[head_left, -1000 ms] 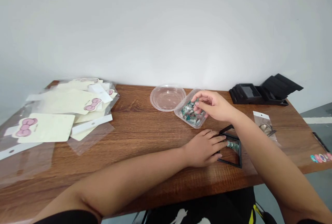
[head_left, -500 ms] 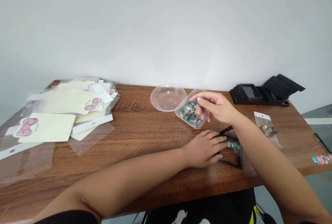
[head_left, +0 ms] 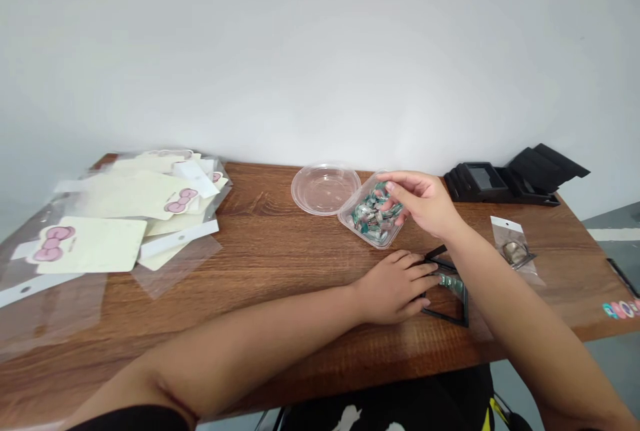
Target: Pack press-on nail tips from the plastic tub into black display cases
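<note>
My left hand (head_left: 397, 286) rests on the table with its fingers over the left edge of a small black open frame (head_left: 466, 304). A row of several small teal glossy pieces (head_left: 451, 282) lies inside this frame, which my right forearm partly covers. My right hand (head_left: 417, 201) hovers over a clear plastic container (head_left: 345, 219), fingers loosely bent and apart. Small teal and silvery pieces (head_left: 371, 216) fill that container. I make out nothing held between the right thumb and fingertips.
A round clear lid (head_left: 325, 190) lies left of the container. Cream cards with pink bows (head_left: 95, 244) in clear sleeves spread over the left side. Black boxes (head_left: 500, 181) stand at the back right, with a clear packet (head_left: 515, 248) nearer me. Stickers (head_left: 621, 309) mark the right edge.
My right hand has shifted slightly to the right over the container, uncovering more of the teal pieces. My left hand stays on the black frame.
</note>
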### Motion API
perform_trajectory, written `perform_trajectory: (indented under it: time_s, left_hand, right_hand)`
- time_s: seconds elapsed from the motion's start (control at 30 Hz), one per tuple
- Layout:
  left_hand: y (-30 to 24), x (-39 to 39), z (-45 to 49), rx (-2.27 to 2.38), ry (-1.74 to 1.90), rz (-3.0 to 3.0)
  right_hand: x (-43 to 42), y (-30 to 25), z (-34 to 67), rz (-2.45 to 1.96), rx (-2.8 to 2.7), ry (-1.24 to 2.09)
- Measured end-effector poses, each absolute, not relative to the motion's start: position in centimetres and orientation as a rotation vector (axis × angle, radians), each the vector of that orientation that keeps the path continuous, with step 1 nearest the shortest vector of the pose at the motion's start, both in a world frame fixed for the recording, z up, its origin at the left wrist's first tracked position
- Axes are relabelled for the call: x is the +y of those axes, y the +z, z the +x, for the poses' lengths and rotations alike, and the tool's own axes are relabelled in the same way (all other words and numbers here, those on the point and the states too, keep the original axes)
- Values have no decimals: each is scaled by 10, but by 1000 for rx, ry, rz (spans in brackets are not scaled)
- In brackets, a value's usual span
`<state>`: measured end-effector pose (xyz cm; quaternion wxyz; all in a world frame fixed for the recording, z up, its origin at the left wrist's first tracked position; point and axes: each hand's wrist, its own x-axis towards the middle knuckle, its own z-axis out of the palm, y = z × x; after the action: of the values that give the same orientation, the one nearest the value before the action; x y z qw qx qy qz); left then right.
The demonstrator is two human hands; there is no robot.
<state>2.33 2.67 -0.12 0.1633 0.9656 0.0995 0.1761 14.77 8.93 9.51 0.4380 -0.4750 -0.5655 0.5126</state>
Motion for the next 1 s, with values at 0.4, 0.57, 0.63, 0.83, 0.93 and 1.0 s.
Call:
perform_trajectory:
  time_s: [0.4,0.57,0.63,0.83,0.93,1.0]
  left_hand:
    - [1,26,23,297,537,2754]
    - [7,25,22,329,549,2739]
    - [9,24,21,358,577,2720]
    - [24,23,18,357,995,2451]
    - [46,22,13,300,1306,2071]
    - [65,20,7,339,1386,1795]
  right_hand:
    - [72,109,144,-1123,-1363,1159]
    - [47,128,142,-1068,-1324,1064]
    - [36,135,140,-1036,-1297,1029]
    - [7,150,136,-981,-1284,919]
    - [-2,151,137,-976,-1308,782]
    - [-6,149,137,-1010,-1337,651]
